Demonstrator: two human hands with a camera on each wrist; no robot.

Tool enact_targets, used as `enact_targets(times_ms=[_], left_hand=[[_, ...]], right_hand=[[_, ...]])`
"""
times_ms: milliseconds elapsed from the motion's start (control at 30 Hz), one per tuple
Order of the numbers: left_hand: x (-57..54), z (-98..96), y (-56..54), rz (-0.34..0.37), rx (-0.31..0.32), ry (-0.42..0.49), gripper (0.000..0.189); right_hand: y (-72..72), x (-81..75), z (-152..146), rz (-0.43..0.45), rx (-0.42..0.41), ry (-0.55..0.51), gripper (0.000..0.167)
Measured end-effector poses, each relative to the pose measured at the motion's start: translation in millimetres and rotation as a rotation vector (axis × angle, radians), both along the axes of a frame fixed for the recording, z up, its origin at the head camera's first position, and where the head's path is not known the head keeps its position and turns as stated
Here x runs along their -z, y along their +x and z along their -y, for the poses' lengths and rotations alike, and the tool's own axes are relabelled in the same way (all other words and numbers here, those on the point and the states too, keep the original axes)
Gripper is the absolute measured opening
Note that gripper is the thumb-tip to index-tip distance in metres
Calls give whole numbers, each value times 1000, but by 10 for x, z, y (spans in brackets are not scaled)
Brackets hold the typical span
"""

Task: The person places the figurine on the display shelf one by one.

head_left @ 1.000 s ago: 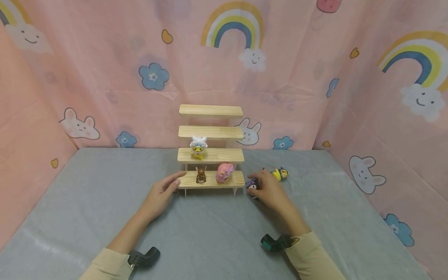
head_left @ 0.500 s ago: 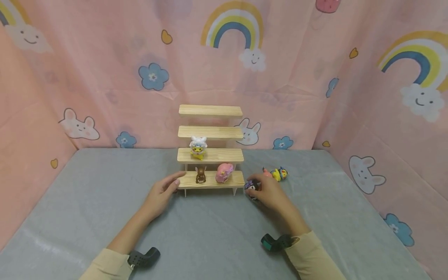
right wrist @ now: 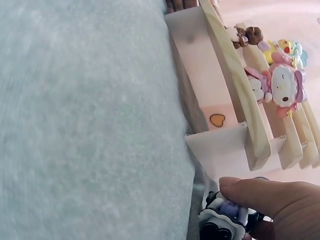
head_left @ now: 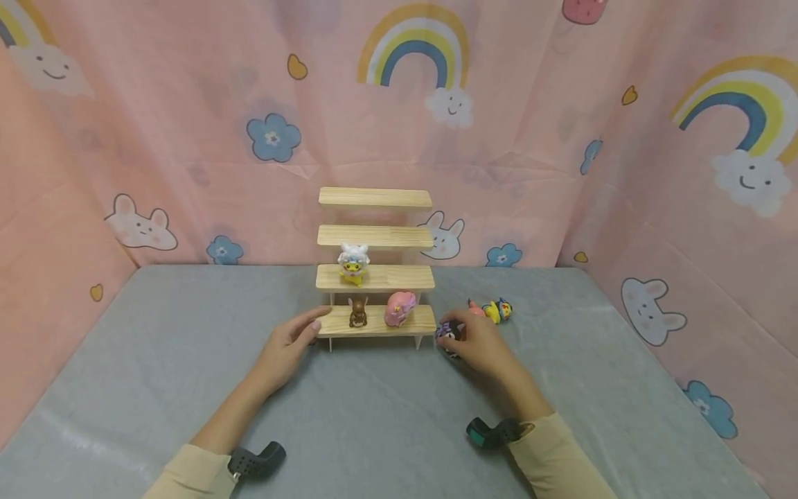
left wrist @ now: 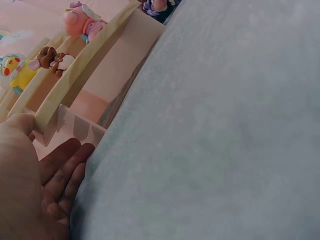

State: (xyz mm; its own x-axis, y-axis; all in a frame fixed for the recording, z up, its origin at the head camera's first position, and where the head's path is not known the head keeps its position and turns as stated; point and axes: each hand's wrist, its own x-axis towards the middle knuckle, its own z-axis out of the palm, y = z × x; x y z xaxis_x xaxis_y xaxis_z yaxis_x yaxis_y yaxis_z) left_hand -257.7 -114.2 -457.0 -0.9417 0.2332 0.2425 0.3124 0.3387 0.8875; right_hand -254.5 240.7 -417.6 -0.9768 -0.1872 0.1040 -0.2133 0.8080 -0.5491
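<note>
A small black-and-white figurine with purple trim (head_left: 449, 335) is between the thumb and fingers of my right hand (head_left: 483, 341), just right of the stand. My left hand (head_left: 289, 348) holds the left end of the wooden tiered display stand (head_left: 374, 331). In the left wrist view its thumb lies at the board's end, with the fingers below, beside the leg. On the lowest board stand a brown figurine (head_left: 358, 313) and a pink figurine (head_left: 399, 309). A yellow figurine with a white hood (head_left: 353, 264) stands one board higher.
Behind my right hand, a yellow-and-blue figurine (head_left: 499, 310) lies on the grey cloth (head_left: 386, 423) beside a partly hidden pink thing (head_left: 476, 309). A pink patterned curtain (head_left: 349, 132) hangs behind the stand and along both sides.
My right hand and the black-and-white figurine have shifted very slightly toward the stand, uncovering more of the pink thing behind. My left hand stays at the stand's end.
</note>
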Motion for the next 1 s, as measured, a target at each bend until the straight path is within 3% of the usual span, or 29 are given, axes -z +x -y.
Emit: enact_targets(times_ms=[533,1000], left_hand=[[12,-3,-7,3,4,-1,38],[8,-1,0,-4,5,-3,38]], right_hand=[[-3,-6,-30,-71,-22,-19,23],[14,-53,-46,-52,14,-81,27]])
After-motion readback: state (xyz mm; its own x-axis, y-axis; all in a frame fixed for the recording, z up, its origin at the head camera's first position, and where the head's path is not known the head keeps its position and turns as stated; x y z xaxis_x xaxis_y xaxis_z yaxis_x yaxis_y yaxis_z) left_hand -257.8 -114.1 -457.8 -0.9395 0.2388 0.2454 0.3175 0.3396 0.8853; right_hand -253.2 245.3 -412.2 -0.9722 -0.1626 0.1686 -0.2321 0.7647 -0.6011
